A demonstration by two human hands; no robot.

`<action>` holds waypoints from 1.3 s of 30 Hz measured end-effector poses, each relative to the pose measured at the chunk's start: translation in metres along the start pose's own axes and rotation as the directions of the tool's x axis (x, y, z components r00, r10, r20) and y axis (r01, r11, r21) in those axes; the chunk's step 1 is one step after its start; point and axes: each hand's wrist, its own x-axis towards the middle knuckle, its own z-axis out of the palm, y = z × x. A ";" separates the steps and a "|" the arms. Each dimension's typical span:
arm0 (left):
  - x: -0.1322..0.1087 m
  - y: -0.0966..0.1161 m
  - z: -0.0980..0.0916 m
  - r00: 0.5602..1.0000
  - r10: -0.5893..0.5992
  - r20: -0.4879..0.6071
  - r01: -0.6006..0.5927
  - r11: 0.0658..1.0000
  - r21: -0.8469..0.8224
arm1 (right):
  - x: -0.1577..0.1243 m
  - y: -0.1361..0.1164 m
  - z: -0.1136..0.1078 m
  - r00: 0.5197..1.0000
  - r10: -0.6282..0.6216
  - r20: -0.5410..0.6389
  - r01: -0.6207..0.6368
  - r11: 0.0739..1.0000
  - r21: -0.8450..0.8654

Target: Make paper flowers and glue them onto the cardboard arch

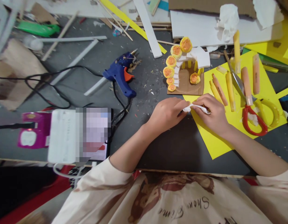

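Observation:
Between my two hands is a small twisted piece of white tissue (200,108), pinched at both sides. My left hand (168,112) has its fingers closed on the left end, and my right hand (211,111) grips the other part between thumb and fingers. Just beyond them stands a small cardboard model (185,88) with white steps and yellow-orange paper flowers (168,72) along its left side. A single flower (194,78) sits inside it. Under my right hand lies a yellow sheet (212,147).
Red-and-yellow-handled scissors (254,119) and several orange and yellow sticks (256,74) lie on the yellow sheet. A blue hot glue gun (120,73) with a black cord is at left. A phone (97,133), white power bank (62,136) and crumpled tissue (228,21) are around.

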 end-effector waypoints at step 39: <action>-0.003 0.019 0.005 0.905 -0.421 0.063 0.377 0.726 -0.576 | -0.005 -0.012 0.004 0.989 0.148 -0.019 -0.143 0.976 0.167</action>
